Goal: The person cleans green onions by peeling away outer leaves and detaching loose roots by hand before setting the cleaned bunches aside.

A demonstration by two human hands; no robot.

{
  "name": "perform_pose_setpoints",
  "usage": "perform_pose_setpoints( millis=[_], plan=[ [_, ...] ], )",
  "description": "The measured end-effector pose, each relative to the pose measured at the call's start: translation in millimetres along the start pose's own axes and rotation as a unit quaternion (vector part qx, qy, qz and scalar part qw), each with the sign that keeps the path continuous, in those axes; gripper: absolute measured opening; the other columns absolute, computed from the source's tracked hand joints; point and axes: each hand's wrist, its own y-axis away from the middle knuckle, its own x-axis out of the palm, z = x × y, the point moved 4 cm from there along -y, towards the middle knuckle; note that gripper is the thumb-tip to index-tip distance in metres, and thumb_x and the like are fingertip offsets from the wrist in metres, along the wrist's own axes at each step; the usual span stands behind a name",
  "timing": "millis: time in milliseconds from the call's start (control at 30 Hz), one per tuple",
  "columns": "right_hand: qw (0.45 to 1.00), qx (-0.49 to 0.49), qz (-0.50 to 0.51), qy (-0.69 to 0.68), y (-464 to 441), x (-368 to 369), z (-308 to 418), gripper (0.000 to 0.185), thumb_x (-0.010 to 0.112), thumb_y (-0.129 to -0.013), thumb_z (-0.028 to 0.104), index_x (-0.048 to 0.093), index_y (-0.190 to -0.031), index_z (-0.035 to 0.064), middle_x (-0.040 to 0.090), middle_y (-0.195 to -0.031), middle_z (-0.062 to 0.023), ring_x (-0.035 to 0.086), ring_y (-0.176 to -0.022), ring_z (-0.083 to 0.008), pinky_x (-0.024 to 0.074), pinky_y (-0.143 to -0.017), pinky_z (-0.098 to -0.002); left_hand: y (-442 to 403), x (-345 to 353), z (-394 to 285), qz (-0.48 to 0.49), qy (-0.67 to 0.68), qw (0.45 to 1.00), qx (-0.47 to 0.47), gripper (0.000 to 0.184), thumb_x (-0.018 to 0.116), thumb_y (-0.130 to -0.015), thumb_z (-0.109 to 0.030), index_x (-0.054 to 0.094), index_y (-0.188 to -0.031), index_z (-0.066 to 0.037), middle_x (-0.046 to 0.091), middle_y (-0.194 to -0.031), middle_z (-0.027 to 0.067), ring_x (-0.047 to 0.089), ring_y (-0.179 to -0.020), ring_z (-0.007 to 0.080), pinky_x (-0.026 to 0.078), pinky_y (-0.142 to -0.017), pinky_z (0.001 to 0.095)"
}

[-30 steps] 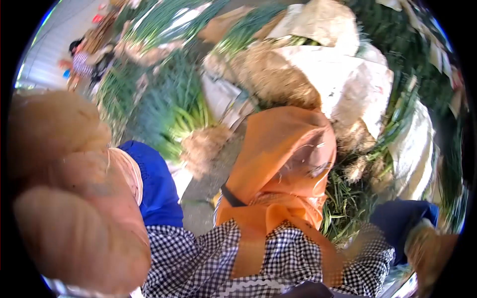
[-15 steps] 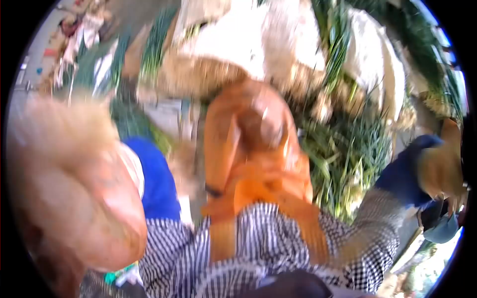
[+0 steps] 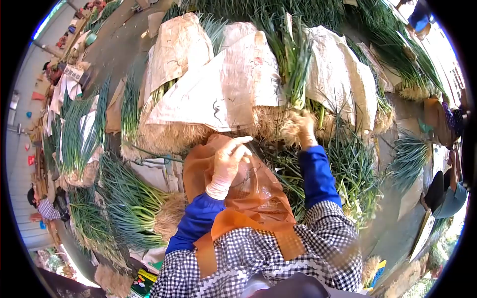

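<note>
My left hand (image 3: 229,161), in a pale glove with a blue sleeve, is over the orange apron (image 3: 258,184) on my lap, its fingers apart and holding nothing. Further forward and to the right, my right hand (image 3: 305,128) is closed at the root end of a bunch of green onions (image 3: 296,74), which lies across the white sacks with its leaves pointing away. Pale sacks (image 3: 213,94) cover a long pile of onions, whose tan roots (image 3: 174,138) stick out towards me.
Loose green leaves (image 3: 348,164) lie right of my lap. An onion bundle (image 3: 134,206) with bushy roots rests at the left. A person (image 3: 48,208) in checked clothing is at the far left; another person in a cap (image 3: 449,198) is at the right edge.
Both hands have moved from the sides to the front; the right is now at the onion bunch. The view has swung, showing more of the pile and the floor.
</note>
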Motion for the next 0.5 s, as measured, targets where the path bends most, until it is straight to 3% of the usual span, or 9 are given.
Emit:
perform_pose_setpoints(
  millis=[33, 67, 167, 200, 267, 333, 367, 400, 500],
  plan=[
    [0.957, -0.086, -0.083, 0.263, 13, -2, 39, 0.017, 0.061, -0.08, 0.005, 0.054, -0.094, 0.0002, 0.058, -0.075, -0.004, 0.052, -0.059, -0.0089, 0.0434, -0.05, -0.0202, -3, 8, 4, 0.004, 0.02, 1.0, -0.019, 0.024, 0.05, -0.087, -0.006, 0.059, -0.108, 0.001, 0.061, -0.078, 0.0045, 0.057, -0.069, 0.0084, 0.048, -0.061, 0.0192],
    [0.904, -0.162, -0.11, 0.379, 20, -19, 51, 0.018, 0.062, -0.078, 0.007, 0.054, -0.093, 0.0008, 0.058, -0.078, -0.0048, 0.052, -0.061, -0.0082, 0.0438, -0.052, -0.0206, -5, 17, 8, 0.008, 0.041, 0.998, -0.039, 0.024, 0.05, -0.087, -0.007, 0.059, -0.108, 0.001, 0.061, -0.078, 0.0047, 0.058, -0.07, 0.0087, 0.048, -0.062, 0.0194],
    [0.925, -0.131, -0.054, 0.351, 55, -28, 45, 0.028, 0.066, -0.071, 0.01, 0.058, -0.097, 0.0039, 0.06, -0.083, -0.0092, 0.056, -0.071, -0.0168, 0.0457, -0.065, -0.0302, -16, 48, 48, 0.076, 0.103, 0.989, -0.075, 0.025, 0.05, -0.087, -0.008, 0.057, -0.11, -0.002, 0.061, -0.092, 0.0047, 0.058, -0.079, 0.0102, 0.046, -0.071, 0.0212],
    [0.844, -0.237, -0.102, 0.47, 53, -38, 30, 0.027, 0.064, -0.07, 0.007, 0.06, -0.097, 0.0055, 0.061, -0.09, -0.0108, 0.059, -0.077, -0.0229, 0.0466, -0.069, -0.0326, -18, 58, 65, 0.082, 0.119, 0.983, -0.113, 0.026, 0.05, -0.086, -0.008, 0.057, -0.111, -0.004, 0.061, -0.095, 0.0039, 0.057, -0.08, 0.0097, 0.044, -0.072, 0.0208],
    [0.778, -0.297, -0.088, 0.546, 50, -51, 21, 0.027, 0.065, -0.069, 0.004, 0.061, -0.095, 0.0025, 0.06, -0.095, -0.0113, 0.059, -0.084, -0.0213, 0.0472, -0.074, -0.0285, -21, 72, 95, 0.101, 0.122, 0.978, -0.139, 0.028, 0.052, -0.084, -0.009, 0.056, -0.111, -0.005, 0.06, -0.099, 0.0029, 0.057, -0.082, 0.0105, 0.042, -0.073, 0.0216],
    [0.773, -0.389, -0.055, 0.498, 60, -41, 36, 0.023, 0.064, -0.072, 0.006, 0.062, -0.095, 0.0008, 0.061, -0.097, -0.0096, 0.058, -0.086, -0.0198, 0.0457, -0.077, -0.029, -14, 77, 108, 0.107, 0.123, 0.974, -0.16, 0.028, 0.053, -0.084, -0.011, 0.056, -0.112, -0.006, 0.06, -0.1, 0.0035, 0.058, -0.083, 0.0111, 0.042, -0.073, 0.0218],
    [0.935, -0.18, 0.012, 0.304, 55, -47, 28, 0.024, 0.063, -0.077, 0.009, 0.061, -0.099, 0.0018, 0.062, -0.097, -0.0074, 0.058, -0.087, -0.017, 0.0454, -0.077, -0.028, -14, 76, 114, 0.103, 0.118, 0.972, -0.175, 0.029, 0.053, -0.084, -0.012, 0.056, -0.111, -0.006, 0.06, -0.101, 0.0035, 0.058, -0.084, 0.0112, 0.042, -0.074, 0.0225],
    [0.993, 0.044, 0.083, 0.074, 56, -41, 18, 0.024, 0.061, -0.081, 0.012, 0.061, -0.103, 0.0028, 0.062, -0.098, -0.0052, 0.058, -0.088, -0.0143, 0.0451, -0.077, -0.027, -15, 73, 117, 0.097, 0.113, 0.971, -0.187, 0.029, 0.053, -0.084, -0.012, 0.056, -0.111, -0.006, 0.06, -0.101, 0.0035, 0.058, -0.084, 0.0114, 0.041, -0.074, 0.0231],
    [0.996, 0.004, 0.017, 0.083, 38, -40, 6, 0.027, 0.059, -0.086, 0.024, 0.061, -0.102, 0.0019, 0.062, -0.086, -0.0011, 0.055, -0.075, -0.01, 0.0429, -0.069, -0.0223, -22, 72, 122, 0.103, 0.096, 0.968, -0.207, 0.042, 0.054, -0.085, -0.022, 0.046, -0.124, -0.009, 0.052, -0.12, 0.0079, 0.054, -0.1, 0.016, 0.041, -0.084, 0.0287]
  ],
)
